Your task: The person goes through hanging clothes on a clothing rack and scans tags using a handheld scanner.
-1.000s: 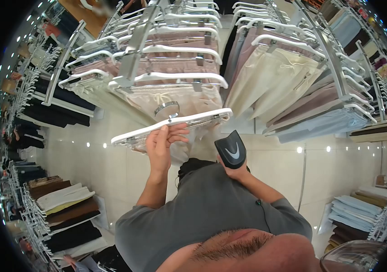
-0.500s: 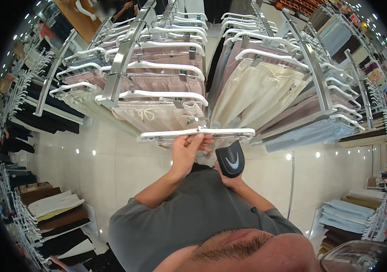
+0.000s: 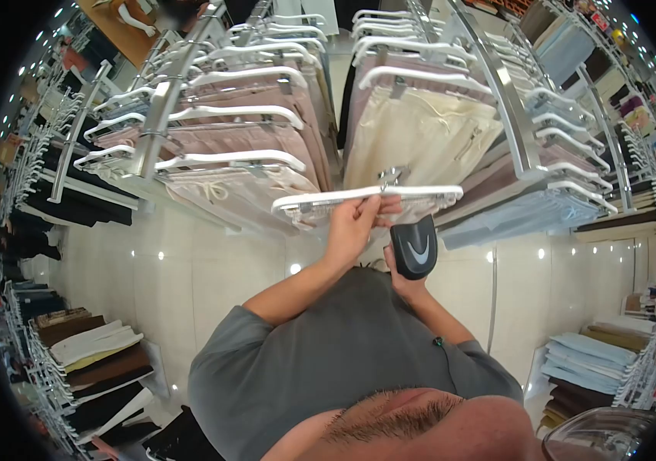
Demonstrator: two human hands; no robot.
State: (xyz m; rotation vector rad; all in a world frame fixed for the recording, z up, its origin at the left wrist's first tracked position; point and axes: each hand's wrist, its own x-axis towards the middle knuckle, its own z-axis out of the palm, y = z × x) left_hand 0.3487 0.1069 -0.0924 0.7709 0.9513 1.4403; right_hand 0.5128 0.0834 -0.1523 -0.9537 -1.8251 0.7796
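Observation:
My left hand grips the middle of a white hanger, just below its metal hook. Light trousers hang clipped under that hanger, mostly hidden by it and my hand. The hook lies in front of cream trousers on the right-hand rack. Close by on the right, my right hand is wrapped round a black handheld device with a grey curved mark. Pale pink trousers hang at the front of the left-hand rack.
Metal rails with more hangers run away from me on both sides. Light blue trousers hang at the right. Folded clothes lie at the lower left, others at the lower right. Pale tiles cover the floor.
The held hanger and my left hand have moved right, from before the pink trousers to before the cream ones. My right hand, still round the device, has shifted slightly right.

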